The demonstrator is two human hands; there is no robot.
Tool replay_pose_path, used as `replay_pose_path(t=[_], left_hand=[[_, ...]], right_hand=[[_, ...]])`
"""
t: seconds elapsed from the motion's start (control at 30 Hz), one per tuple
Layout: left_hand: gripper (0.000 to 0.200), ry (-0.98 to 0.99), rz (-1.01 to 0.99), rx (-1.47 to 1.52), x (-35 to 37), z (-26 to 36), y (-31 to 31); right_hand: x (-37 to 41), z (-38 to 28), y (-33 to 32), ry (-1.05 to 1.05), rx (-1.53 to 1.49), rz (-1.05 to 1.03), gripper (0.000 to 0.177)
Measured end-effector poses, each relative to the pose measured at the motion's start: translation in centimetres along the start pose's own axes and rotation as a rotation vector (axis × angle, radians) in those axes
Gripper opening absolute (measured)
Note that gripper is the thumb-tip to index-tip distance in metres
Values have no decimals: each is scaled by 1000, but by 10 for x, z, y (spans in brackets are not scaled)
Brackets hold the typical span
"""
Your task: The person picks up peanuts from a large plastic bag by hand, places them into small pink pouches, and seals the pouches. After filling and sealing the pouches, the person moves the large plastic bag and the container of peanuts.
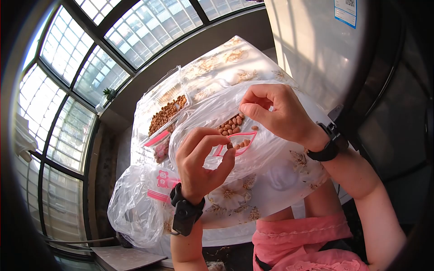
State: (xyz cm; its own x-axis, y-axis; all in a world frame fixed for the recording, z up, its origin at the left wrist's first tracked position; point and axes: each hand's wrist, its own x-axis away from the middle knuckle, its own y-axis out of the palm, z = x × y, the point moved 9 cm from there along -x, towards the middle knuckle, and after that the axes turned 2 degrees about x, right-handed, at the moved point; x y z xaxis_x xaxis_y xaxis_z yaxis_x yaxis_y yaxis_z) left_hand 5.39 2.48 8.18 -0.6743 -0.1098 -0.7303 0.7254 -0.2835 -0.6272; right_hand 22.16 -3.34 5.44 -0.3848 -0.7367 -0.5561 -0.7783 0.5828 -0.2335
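My left hand (203, 160) pinches a brown nut (229, 146), probably a shelled peanut, between thumb and forefinger. Just beyond those fingertips lies a small zip bag (254, 138) with a pink edge, its mouth spread apart and a few nuts in it. My right hand (275, 110) is closed, thumb against curled fingers, above the large clear plastic bag (194, 116); whether anything is in that pinch is hidden. A pile of brown nuts (231, 124) sits on the plastic between my hands. One loose nut (255, 128) lies beside the zip bag.
A clear plastic box (178, 74) with many brown nuts (168, 114) stands at the back left. Near it is a pink-topped zip bag (159, 145) with nuts. Crumpled plastic bags (131, 205) hang at the table's left edge. The flowered tablecloth (230, 196) shows in front.
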Motion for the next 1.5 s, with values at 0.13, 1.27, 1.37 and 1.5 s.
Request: replay_pose_path(t=[0.13, 1.27, 1.37, 1.5], left_hand=[[20, -17, -16, -6, 1, 0, 0], [3, -34, 30, 48, 1, -3, -5], [4, -51, 29, 46, 1, -4, -4], [4, -37, 10, 92, 0, -2, -2]], right_hand=[[-1, 19, 4, 109, 208, -150, 10], [22, -55, -9, -434, 156, 198, 17], [36, -54, -12, -489, 137, 236, 19], [43, -60, -2, -549, 226, 186, 19]])
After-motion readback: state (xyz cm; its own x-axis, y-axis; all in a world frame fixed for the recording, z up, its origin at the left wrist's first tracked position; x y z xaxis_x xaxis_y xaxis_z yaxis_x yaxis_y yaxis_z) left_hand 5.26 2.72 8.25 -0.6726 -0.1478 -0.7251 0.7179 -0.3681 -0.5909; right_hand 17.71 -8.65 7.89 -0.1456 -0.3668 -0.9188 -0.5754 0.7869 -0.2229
